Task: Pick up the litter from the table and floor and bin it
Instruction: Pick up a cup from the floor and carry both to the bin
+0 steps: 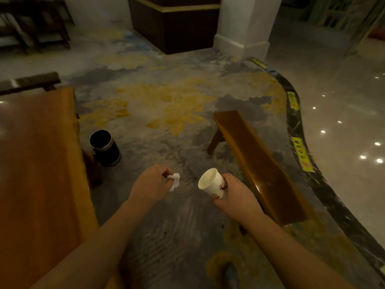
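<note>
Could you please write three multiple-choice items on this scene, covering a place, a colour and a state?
1. Where does the bin stand?
A. on the bench
B. on the floor beside the table
C. on the table

2. What colour is the bin?
A. black
B. red
C. white

3. What does the right hand hold?
A. nothing
B. a crumpled tissue
C. a paper cup

Answers:
1 B: it stands on the carpet by the table edge.
2 A: dark body, metal rim.
3 C: the paper cup is in it, tilted; the left hand pinches the tissue.
</note>
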Available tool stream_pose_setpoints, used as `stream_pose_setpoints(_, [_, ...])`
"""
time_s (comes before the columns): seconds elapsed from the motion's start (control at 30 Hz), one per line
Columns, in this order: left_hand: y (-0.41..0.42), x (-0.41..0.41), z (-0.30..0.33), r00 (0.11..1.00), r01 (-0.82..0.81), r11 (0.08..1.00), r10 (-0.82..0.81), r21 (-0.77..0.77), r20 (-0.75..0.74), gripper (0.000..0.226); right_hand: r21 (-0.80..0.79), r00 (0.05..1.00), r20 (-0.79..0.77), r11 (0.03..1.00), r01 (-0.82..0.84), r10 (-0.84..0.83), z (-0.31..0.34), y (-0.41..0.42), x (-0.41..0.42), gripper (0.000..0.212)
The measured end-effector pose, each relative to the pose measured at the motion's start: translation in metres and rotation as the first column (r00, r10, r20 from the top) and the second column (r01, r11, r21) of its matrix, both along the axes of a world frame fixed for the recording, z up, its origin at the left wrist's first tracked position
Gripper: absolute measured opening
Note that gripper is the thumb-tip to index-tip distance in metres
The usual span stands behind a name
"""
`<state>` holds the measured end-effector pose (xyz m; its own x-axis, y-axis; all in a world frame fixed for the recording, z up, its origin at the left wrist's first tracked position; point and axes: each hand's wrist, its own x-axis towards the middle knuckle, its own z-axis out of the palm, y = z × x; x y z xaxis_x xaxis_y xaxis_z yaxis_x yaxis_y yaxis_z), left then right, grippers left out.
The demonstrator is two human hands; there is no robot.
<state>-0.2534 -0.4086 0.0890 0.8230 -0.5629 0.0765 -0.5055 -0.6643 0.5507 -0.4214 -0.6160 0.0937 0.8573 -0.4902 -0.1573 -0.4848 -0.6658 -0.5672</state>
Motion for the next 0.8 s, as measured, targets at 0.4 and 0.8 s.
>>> stream_pose_setpoints(0.4, [-0.077,0.089,0.01,0.909,-0.417,0.907,0.417,0.061,-0.001,0.007,0.0,0.917,-0.09,0.921,-0.39,0.388,0.015,-0.154,0.192,0.044])
stream_pose_setpoints(0.8, [-0.057,0.296,-0.032,0.784,-0.621,0.782,0.62,-0.049,-0.036,0.008,-0.045,0.751,-0.117,0.752,-0.657,0.65,0.017,-0.119,0.459,0.048])
